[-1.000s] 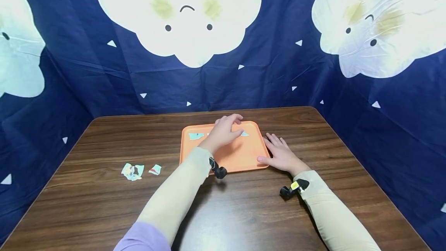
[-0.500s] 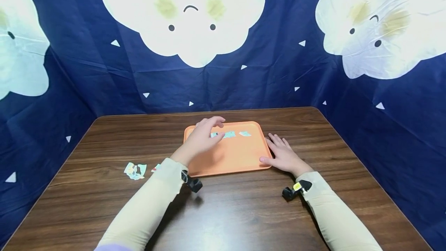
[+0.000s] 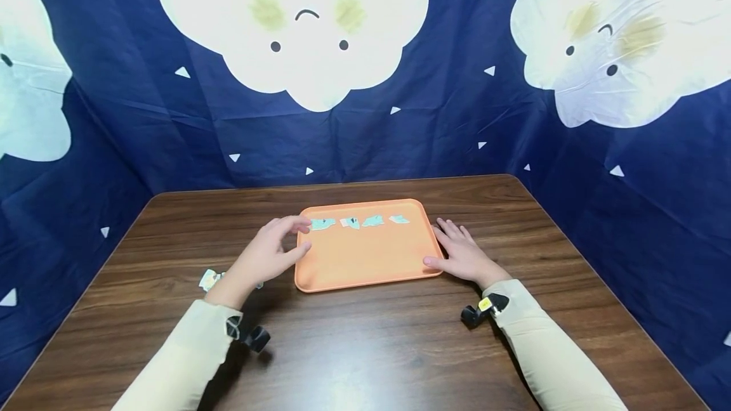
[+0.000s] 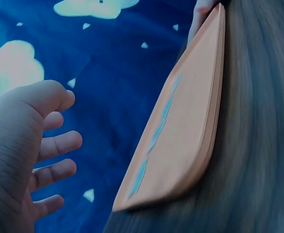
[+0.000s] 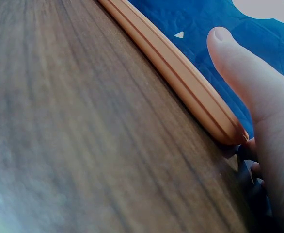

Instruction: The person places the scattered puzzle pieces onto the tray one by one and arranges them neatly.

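An orange tray lies on the wooden table, with several torn pale-blue paper pieces in a row along its far side, among them a leftmost piece and a rightmost piece. My left hand hovers at the tray's left edge, its fingers loosely bent and nothing between them. In the left wrist view the same left hand shows spread, relaxed fingers. At the tray's right edge rests my right hand, fingers extended, thumb over the near right corner. The right wrist view shows its thumb above the tray's side.
More torn paper pieces lie on the table to the left, partly hidden behind my left hand and wrist. A dark blue curtain with white clouds hangs behind the table's far edge.
My left hand has moved left from above the row of paper pieces to the tray's left edge, uncovering the row. My right hand has stayed at the tray's right side.
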Action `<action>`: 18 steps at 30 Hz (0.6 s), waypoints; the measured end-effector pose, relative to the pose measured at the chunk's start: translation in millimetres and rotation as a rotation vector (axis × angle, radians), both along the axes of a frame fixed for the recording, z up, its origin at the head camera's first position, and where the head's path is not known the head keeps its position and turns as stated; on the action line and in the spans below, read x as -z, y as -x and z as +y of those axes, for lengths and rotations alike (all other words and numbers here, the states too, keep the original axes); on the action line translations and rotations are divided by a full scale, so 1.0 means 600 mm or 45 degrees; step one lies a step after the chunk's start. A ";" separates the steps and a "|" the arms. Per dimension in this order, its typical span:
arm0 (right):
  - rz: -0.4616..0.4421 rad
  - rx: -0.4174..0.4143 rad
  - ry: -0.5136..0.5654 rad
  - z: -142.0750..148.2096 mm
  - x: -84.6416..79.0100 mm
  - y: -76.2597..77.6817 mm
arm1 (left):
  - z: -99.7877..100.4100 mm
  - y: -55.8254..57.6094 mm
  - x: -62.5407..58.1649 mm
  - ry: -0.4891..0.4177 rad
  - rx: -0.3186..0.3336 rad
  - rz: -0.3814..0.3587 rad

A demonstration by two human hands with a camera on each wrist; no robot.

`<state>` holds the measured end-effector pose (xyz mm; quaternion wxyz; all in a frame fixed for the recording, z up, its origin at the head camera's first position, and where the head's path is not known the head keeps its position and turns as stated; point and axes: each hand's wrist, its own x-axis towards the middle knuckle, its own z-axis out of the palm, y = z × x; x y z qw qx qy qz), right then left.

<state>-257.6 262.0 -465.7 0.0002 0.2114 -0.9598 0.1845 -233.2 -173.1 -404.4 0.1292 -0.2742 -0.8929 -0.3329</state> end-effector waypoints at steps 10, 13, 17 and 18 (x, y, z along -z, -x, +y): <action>0.005 0.002 -0.005 0.000 -0.004 0.001 | -0.123 -0.040 0.028 -0.065 -0.085 0.043; -0.015 0.005 -0.010 -0.002 -0.003 0.000 | -0.156 -0.051 0.043 -0.101 -0.101 0.071; -0.022 0.003 -0.018 -0.003 -0.001 0.001 | -0.195 -0.065 0.059 -0.144 -0.137 0.090; -0.021 0.002 -0.012 -0.003 -0.001 0.001 | -0.204 -0.068 0.064 -0.139 -0.154 0.089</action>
